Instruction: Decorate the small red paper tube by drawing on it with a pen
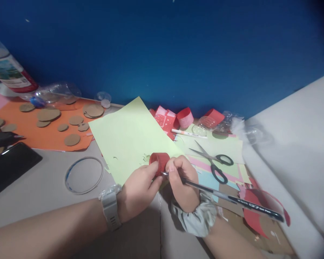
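Near the middle of the head view, my left hand (139,189) grips a red ridged bottle cap (162,158) between thumb and fingers. Pinched in my right hand (184,181) is a black pen (232,200), its silver tip pointing left at the cap's near edge. Whether the tip touches the cap I cannot tell. Beneath the cap lies a light green paper sheet (129,133), with small marks or scraps on it just left of the cap. Scissors (213,158) with black handles rest to the right of my right hand, blades apart.
Cardboard discs (49,115) lie on orange paper (24,133) at left, near a black phone (13,169) and a clear ring (84,175). Behind stand a large bottle (12,72) and a blue wall (162,50). Red paper rings (185,117) and a white marker (189,133) sit beyond the scissors.
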`<state>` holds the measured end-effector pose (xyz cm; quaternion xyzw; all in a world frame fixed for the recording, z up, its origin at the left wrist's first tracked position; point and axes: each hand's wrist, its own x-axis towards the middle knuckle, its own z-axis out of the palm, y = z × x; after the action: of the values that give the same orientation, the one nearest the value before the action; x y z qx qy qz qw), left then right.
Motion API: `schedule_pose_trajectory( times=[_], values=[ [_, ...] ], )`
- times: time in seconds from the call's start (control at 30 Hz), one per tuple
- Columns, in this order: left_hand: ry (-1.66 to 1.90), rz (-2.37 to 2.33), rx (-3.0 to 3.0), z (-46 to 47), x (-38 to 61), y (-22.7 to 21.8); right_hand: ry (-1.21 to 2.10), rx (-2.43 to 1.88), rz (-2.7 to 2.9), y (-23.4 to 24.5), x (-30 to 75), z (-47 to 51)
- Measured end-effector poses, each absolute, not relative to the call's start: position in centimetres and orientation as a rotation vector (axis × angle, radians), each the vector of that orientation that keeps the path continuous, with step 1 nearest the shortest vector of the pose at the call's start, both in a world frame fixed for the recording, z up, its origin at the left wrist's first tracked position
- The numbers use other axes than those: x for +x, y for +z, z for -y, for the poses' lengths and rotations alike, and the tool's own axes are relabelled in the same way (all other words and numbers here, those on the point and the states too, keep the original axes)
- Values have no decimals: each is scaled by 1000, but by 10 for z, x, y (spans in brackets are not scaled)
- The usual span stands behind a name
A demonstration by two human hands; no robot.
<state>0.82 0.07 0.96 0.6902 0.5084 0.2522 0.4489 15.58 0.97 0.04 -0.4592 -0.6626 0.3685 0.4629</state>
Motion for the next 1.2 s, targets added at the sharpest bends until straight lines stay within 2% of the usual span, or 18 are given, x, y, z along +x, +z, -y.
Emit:
schedule_pose_trajectory(
  times=[1.2],
  values=[
    [573, -1312, 1725, 1, 9, 14, 949, -1131, 1636, -1, 158, -10]
  ],
)
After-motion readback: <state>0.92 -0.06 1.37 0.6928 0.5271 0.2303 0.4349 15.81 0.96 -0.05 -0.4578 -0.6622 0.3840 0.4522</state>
